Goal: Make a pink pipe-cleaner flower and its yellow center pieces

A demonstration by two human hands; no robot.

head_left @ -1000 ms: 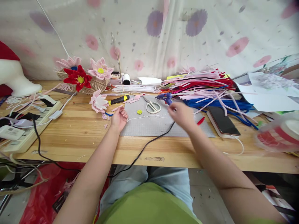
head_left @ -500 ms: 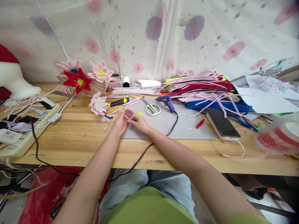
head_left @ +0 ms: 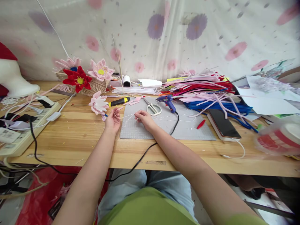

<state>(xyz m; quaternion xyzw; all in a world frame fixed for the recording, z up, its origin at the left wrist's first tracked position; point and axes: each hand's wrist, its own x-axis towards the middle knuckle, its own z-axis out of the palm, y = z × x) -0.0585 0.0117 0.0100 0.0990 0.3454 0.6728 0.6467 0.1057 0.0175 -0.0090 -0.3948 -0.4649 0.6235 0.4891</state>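
Observation:
A thin white string (head_left: 127, 116) stretches between my two hands above the left part of the grey cutting mat (head_left: 150, 132). My left hand (head_left: 112, 122), palm up just off the mat's left edge, has its fingers curled on one end. In a pinch, my right hand (head_left: 144, 120) grips the string farther along. More string trails right across the mat. White-handled scissors (head_left: 154, 109) lie behind my right hand, beside a blue glue gun (head_left: 167, 102). A pink fuzzy flower (head_left: 98, 104) lies behind my left hand, close to a yellow-and-black utility knife (head_left: 119, 101).
Red and pink fuzzy flowers (head_left: 78, 80) stand at the back left. Bundles of pipe cleaners (head_left: 203, 86) fill the back right. A phone (head_left: 223, 123) and a clear tub (head_left: 280, 137) are on the right, a power strip (head_left: 30, 128) on the left. The glue gun's black cord crosses the front edge.
My hands have moved apart, the left one to the left and the right one slightly right. The string between them is now drawn out longer.

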